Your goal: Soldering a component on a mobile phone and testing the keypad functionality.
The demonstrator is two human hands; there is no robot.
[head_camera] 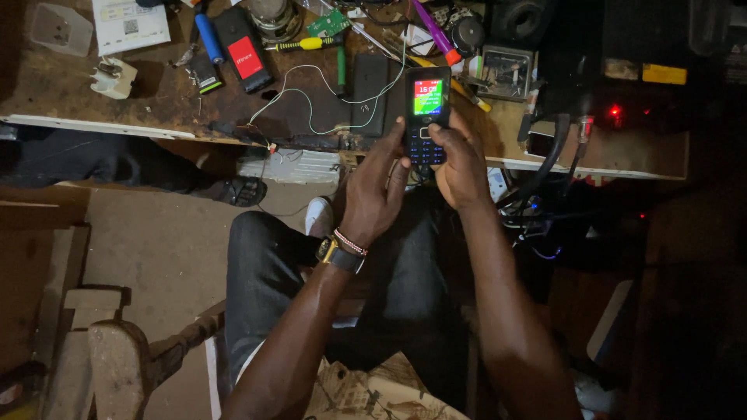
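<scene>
Dim repair bench, over the seated lap: left hand (373, 187) and right hand (461, 167), fingers closed round a small keypad phone (427, 113), screen lit—likely light, rigid, slick-cased, best held by its side edges; beyond, cluttered worktop (93, 109).

Both hands, left hand (375, 190) and right hand (461, 167), grip keypad phone (427, 114) (screen lit).

Single head-worn view, looking steeply down, close over lap and workbench (93, 85)
</scene>
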